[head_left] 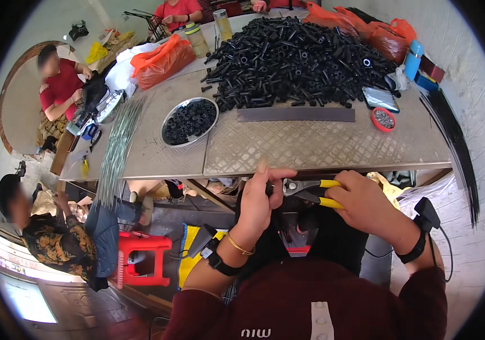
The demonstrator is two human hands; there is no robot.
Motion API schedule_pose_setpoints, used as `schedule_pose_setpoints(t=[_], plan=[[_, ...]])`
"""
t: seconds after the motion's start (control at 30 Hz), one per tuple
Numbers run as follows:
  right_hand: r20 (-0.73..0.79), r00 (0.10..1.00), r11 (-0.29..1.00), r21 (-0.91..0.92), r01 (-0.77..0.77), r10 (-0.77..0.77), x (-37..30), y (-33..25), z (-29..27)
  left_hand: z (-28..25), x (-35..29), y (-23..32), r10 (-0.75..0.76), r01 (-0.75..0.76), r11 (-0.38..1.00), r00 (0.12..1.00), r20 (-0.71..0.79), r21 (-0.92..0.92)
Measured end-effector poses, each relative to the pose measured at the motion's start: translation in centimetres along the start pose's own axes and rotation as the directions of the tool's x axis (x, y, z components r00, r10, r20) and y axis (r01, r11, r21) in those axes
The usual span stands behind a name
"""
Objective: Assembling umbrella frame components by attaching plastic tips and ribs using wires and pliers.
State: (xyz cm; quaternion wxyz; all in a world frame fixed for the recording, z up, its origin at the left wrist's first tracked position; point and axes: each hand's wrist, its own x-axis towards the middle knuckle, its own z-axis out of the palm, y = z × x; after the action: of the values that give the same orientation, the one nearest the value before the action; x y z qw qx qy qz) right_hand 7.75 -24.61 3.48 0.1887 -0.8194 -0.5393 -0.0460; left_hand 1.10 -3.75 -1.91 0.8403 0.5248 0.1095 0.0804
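Hands (pixel 259 198) below embossed metal table (pixel 310 144)

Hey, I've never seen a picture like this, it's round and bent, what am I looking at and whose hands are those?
One picture, from a wide fisheye camera worn on a person's head, looking down, so straight edges curve. The two bare hands are the wearer's own. The right hand grips yellow-handled pliers; the left hand pinches something small and dark at the pliers' tip, too small to tell. Ahead is a metal table with a big pile of black tubes, a round metal pan of black pieces, a flat grey bar and a small red dish. Other people sit at the left.
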Motion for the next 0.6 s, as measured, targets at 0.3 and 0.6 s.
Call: schedule_pose_setpoints(t=[0.3,0.6], plan=[[0.017,0.999,0.998,-0.057,0.038,-0.037,0.2,-0.8,1.2,-0.2,-1.1,-0.8,0.029,-0.026,0.994,0.999,-0.036,0.105],[-0.07,0.997,0.979,-0.206,0.007,-0.022,0.4,-0.2,1.4,0.2,-0.5,-0.7,-0.077,0.075,0.994,0.997,-0.024,-0.085]])
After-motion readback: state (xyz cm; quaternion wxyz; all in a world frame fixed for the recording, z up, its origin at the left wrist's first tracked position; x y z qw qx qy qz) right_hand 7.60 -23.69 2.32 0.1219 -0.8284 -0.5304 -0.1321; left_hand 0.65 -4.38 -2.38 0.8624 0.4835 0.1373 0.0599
